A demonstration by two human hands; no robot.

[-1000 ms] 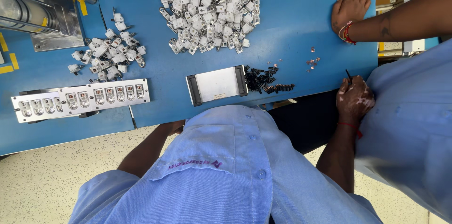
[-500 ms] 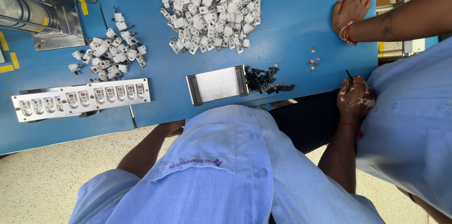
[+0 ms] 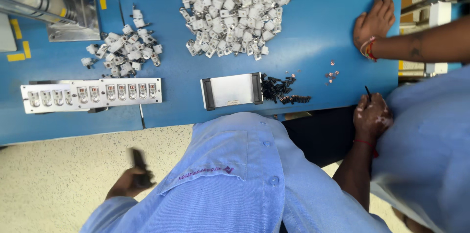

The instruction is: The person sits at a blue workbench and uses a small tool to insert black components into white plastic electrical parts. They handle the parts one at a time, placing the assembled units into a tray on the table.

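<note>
Here, my right hand pinches a thin dark pin at the blue worktop edge near loose black parts, while my left hand grips a blurred dark object below it; a steady, upright pinch seems best.

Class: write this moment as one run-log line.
left hand grips dark object | right hand pinches thin dark pin | co-worker's hand flat on blue table
</note>
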